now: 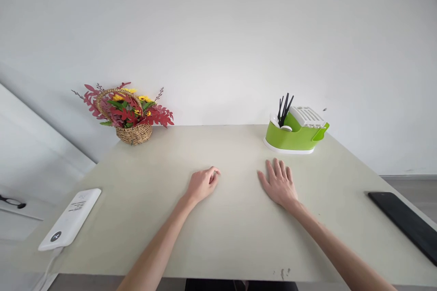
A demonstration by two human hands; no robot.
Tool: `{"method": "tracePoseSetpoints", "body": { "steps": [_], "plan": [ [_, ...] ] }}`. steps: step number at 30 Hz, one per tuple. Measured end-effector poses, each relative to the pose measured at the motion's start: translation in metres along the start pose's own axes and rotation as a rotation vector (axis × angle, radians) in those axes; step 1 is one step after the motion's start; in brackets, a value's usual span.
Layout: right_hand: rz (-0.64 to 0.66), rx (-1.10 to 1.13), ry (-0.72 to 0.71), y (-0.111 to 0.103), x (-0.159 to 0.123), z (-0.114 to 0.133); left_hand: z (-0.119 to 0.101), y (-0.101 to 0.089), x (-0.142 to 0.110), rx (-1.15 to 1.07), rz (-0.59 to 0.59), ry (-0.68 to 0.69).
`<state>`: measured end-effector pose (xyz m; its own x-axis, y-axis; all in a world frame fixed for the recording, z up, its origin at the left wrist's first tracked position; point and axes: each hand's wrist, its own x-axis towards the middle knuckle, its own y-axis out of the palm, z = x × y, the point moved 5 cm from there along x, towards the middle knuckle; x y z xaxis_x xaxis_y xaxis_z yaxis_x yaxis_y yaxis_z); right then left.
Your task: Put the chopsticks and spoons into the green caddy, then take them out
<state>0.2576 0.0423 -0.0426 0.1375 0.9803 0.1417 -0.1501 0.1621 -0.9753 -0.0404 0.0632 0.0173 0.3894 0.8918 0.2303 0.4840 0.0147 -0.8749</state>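
My left hand (204,183) rests on its side on the pale table (235,236), its fingers curled in a loose fist with nothing showing in them. Flat on the tabletop, palm down and fingers spread, lies my right hand (278,183). Just beyond its fingertips stands a green utensil holder (290,139) with a white base and a white slotted top. Black chopsticks (284,111) and white spoons (286,128) stick up from its left part. Neither hand touches the holder.
A wicker basket (134,134) of red leaves and yellow flowers stands at the back left by the wall. Near the left edge lies a white power strip-like device (73,218) with a cable (51,263). A black phone-like slab (404,223) lies along the right edge.
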Motion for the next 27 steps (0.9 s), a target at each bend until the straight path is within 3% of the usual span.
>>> {"method": "tracePoseSetpoints", "body": {
  "steps": [17,27],
  "plan": [
    [0.058,0.006,-0.044,0.003,0.03,0.011,-0.002,0.0,-0.002,-0.016,-0.015,0.006],
    [0.054,0.018,-0.047,0.005,0.033,0.008,-0.002,0.0,0.0,-0.019,-0.012,-0.013]
  ]
}}
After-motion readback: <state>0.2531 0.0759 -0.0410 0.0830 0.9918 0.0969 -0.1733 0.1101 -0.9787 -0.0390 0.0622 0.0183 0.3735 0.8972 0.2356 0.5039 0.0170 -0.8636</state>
